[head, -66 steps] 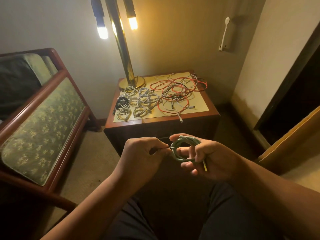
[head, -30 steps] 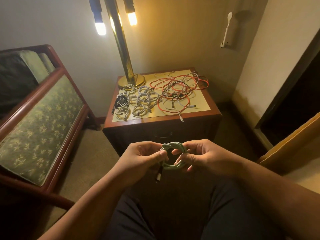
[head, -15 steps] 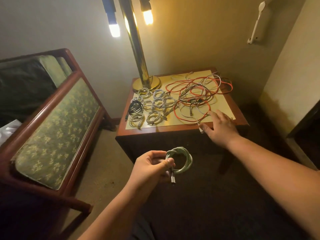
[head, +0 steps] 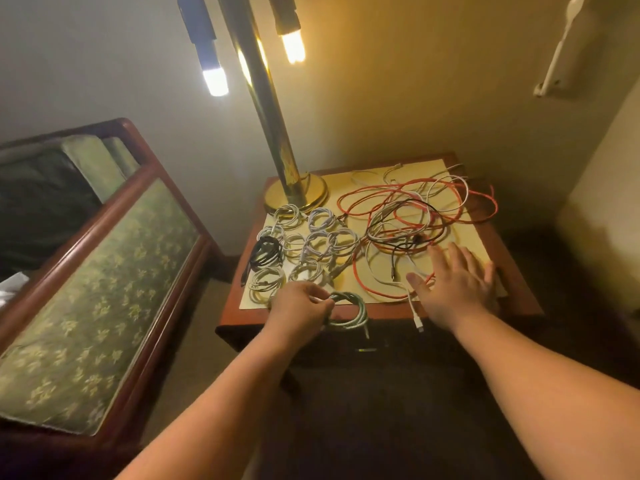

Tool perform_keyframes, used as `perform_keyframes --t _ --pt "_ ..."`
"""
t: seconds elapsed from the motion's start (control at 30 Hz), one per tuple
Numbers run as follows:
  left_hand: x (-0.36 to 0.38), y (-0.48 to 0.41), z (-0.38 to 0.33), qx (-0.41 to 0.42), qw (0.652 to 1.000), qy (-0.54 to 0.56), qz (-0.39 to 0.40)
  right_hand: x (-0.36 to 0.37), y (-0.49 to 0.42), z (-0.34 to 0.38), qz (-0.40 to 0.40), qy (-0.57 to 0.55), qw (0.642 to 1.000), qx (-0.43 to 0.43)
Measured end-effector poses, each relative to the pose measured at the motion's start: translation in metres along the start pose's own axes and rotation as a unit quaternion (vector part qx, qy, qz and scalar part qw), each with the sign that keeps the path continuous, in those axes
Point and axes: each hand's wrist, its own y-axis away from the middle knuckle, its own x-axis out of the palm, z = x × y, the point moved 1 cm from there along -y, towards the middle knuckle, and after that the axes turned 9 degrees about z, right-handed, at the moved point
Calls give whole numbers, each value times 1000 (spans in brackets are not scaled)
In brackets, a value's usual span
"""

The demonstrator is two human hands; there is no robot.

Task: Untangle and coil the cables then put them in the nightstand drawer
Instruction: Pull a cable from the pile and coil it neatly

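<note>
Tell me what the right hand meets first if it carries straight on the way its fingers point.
Most likely the tangle of orange, white and black cables just ahead of the right hand, on the nightstand; the hand's height above them is unclear.

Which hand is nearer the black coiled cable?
Left. The left hand, holding the green coil, is just front-right of the black coiled cable; the right hand is spread over the tangled cables, well to its right.
</note>
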Motion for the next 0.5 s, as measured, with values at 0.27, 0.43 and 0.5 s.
perform_keyframes --t 0.27,0.43,0.5 --pt "-3 -55 -29 44 967 -246 -54 2 -1 -3 -4 -7 1000 -2" --pt "-7 -56 -33 119 918 -362 -113 1 0 -4 -6 -9 1000 -6" --pt "-9 -57 -38 178 904 -354 -161 1 0 -4 -6 -14 1000 -6"
